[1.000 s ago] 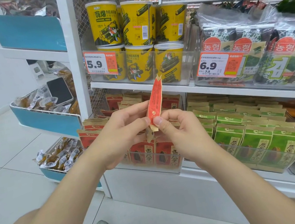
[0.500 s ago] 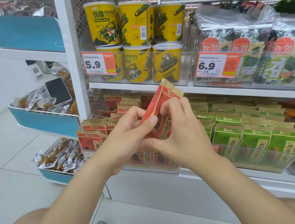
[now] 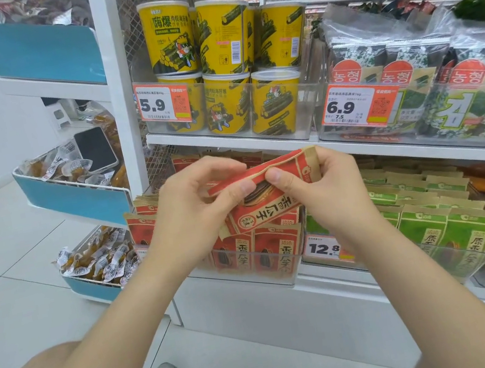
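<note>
In front of the lower shelf (image 3: 308,145), a red snack packet (image 3: 266,210) is held in the air by both hands, lying almost sideways, just above the clear bin (image 3: 285,276) of the same red packets. The left hand (image 3: 191,214) pinches the packet's left end between thumb and curled fingers. The right hand (image 3: 332,191) grips the right end, with its thumb pressed on the folded upper edge. Green packets (image 3: 432,216) stand in rows to the right of the bin. On the shelf above are yellow tubs (image 3: 221,43) behind a price tag (image 3: 162,104). Far to the left, a phone (image 3: 95,149) lies in a blue tray (image 3: 77,200).
</note>
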`<state>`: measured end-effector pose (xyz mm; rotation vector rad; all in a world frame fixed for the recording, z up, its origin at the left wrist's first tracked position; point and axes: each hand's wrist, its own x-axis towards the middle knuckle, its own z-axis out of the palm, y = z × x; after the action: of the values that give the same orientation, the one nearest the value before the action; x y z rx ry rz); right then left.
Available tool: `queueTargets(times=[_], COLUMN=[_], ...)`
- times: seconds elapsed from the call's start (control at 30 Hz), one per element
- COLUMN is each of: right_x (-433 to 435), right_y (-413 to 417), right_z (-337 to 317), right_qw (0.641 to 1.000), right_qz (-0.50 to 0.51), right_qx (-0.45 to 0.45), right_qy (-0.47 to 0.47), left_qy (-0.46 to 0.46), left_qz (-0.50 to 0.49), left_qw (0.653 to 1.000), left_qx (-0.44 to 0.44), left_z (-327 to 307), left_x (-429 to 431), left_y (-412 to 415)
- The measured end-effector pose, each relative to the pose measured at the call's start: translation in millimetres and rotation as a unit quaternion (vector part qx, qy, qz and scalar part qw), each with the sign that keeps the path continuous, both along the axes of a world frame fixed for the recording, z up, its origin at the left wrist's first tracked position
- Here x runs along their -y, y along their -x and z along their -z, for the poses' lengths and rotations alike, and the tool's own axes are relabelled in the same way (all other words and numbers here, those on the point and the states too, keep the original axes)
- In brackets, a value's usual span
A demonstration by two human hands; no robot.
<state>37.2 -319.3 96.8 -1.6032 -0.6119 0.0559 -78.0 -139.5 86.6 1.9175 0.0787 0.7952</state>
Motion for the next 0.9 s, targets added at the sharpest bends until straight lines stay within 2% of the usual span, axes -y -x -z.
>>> queueTargets(times=[0.13,0.27,0.4,0.53,0.63,0.67,0.73,0.8,0.83,0.9], right_x=[-4,-4,-4,-4,-9,-11,-14,-17,-20,-27], right_y=[1,-2,-4,-2,-11,-17,-29,-40,-43,-51], right_z=[2,1,0,-5,-8,-8,-4,-1,0,2], right_qw=[0.996,0.997,0.983,0.985,0.996,0.997,0.984,0.96,0.95,0.933], right_qz=[-0.022,-0.041,-0.123,-0.145,-0.067,-0.015,0.089,0.133,0.136,0.117], right_qx=[-0.078,-0.071,-0.131,-0.078,-0.009,0.034,0.136,0.226,0.257,0.304], right_qy=[-0.045,0.005,0.03,0.058,0.055,0.063,0.072,0.096,0.118,0.154], left_qy=[0.095,0.219,0.313,0.336,0.264,0.211,0.04,-0.15,-0.204,-0.235], left_qz=[-0.004,0.02,0.061,0.123,0.089,0.038,-0.089,-0.168,-0.177,-0.151], left_qw=[0.995,0.975,0.946,0.933,0.959,0.975,0.992,0.966,0.951,0.943], left_qx=[0.001,-0.032,-0.065,-0.034,-0.05,-0.057,-0.075,-0.124,-0.148,-0.178], left_z=[-4,-10,-8,-9,-8,-5,5,15,19,24], left_x=[6,5,-1,-10,-21,-26,-42,-56,-61,-65], left_y=[2,2,-5,-14,-25,-29,-39,-47,-51,-56])
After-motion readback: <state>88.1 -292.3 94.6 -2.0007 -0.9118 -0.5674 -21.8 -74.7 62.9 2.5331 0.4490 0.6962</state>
